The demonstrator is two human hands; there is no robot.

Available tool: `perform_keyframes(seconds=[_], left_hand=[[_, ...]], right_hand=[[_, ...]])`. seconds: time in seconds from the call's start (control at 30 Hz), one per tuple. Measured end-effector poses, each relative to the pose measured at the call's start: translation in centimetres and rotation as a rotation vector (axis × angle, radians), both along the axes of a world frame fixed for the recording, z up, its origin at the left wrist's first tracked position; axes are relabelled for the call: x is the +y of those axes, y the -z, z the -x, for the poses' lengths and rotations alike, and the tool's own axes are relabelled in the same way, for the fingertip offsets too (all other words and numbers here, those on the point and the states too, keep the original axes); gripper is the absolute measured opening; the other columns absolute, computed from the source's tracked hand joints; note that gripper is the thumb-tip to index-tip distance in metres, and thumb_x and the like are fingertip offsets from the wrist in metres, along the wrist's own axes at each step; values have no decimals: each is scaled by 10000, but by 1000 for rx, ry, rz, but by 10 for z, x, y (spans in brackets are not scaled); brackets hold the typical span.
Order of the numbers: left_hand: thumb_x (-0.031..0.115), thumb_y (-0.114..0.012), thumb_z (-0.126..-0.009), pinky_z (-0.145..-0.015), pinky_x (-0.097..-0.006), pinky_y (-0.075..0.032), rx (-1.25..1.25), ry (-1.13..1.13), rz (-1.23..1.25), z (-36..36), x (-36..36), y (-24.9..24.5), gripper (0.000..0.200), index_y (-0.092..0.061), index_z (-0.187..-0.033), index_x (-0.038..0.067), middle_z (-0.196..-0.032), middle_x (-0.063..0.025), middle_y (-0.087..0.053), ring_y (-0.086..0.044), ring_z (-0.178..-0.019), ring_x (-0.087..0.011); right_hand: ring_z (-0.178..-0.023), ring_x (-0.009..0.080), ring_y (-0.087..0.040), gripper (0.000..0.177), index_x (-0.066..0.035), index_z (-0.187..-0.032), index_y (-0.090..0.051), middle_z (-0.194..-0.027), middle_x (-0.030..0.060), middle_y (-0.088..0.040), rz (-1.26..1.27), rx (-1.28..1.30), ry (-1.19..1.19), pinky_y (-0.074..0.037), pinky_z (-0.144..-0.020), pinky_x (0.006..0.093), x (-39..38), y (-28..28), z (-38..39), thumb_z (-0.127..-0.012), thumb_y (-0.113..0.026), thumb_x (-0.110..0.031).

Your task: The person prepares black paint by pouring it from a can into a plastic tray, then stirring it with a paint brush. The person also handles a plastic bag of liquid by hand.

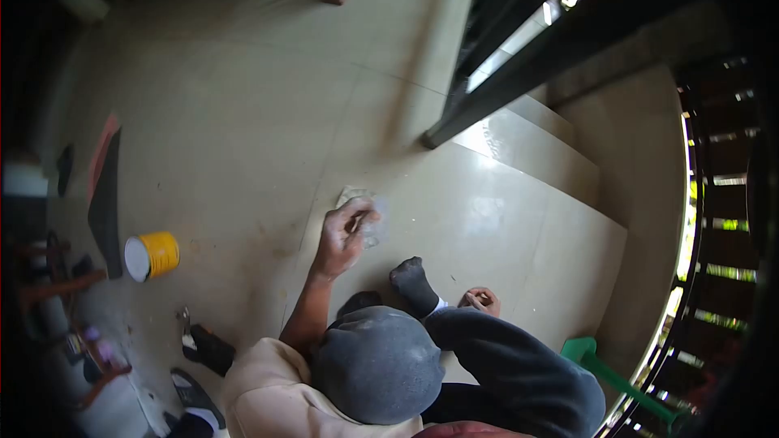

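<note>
My left hand (347, 231), dusted with white, reaches down to the tiled floor, its fingers curled closed. A pale, thin crumpled sheet (350, 193) shows at its far side and under the fingers, against the floor. Beyond my bent leg, my right hand (483, 300) is low by the floor with its fingers curled in; what they hold, if anything, I cannot tell. Between the hands are a foot in a dark sock (414, 284) and my knee (380, 365) in dark, dusty trousers.
A yellow tin (154, 255) lies on the tiles at left, near a red and black flat thing (104, 195). Dark footwear (209, 349) is at lower left. A dark post (434, 136) meets the floor ahead, by steps (552, 154). A green plastic stool (580, 350) stands at right.
</note>
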State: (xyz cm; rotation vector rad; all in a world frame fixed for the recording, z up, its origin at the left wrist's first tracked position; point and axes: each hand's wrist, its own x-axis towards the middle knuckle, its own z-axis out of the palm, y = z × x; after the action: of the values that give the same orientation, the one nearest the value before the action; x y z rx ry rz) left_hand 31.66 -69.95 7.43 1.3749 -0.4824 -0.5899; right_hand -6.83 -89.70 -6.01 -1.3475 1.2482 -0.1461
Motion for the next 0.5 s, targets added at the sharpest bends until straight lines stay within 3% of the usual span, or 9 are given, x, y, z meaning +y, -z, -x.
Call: perform_keyframes(seconds=[0.13,0.2,0.33,0.5], left_hand=[[23,-619,-924,-768,-274,-505,-69,-74,47,-1,2,-8,124,-625,-1027,-46,-903,-84,-661,-622,-830,-145],[25,-618,-926,-773,-280,-507,-78,-69,41,-4,6,-6,117,-629,-1016,-48,-903,-101,-668,-631,-835,-160],[39,-649,-912,-765,-278,-511,-142,-77,-28,-14,14,-9,141,-642,-1017,-54,-916,-128,-686,-646,-842,-165],[60,-688,-894,-722,-266,-511,-170,-102,-17,-14,14,-5,179,-659,-1015,-70,-918,-141,-702,-639,-805,-133]], right_hand=[[-607,103,-631,77,1,-827,-631,-723,69,-677,-165,-82,-22,-506,-563,232,-16,-3,-9,-833,-702,29],[-599,129,-640,56,9,-796,-623,-714,92,-685,-158,55,-138,-518,-563,251,-24,-21,-26,-810,-672,32],[-591,169,-659,38,31,-755,-621,-687,130,-690,0,363,-415,-536,-570,284,-32,-49,-75,-757,-617,-7],[-567,191,-670,118,51,-746,-632,-655,158,-685,99,410,-565,-537,-546,295,-36,-44,-101,-757,-615,-65]])
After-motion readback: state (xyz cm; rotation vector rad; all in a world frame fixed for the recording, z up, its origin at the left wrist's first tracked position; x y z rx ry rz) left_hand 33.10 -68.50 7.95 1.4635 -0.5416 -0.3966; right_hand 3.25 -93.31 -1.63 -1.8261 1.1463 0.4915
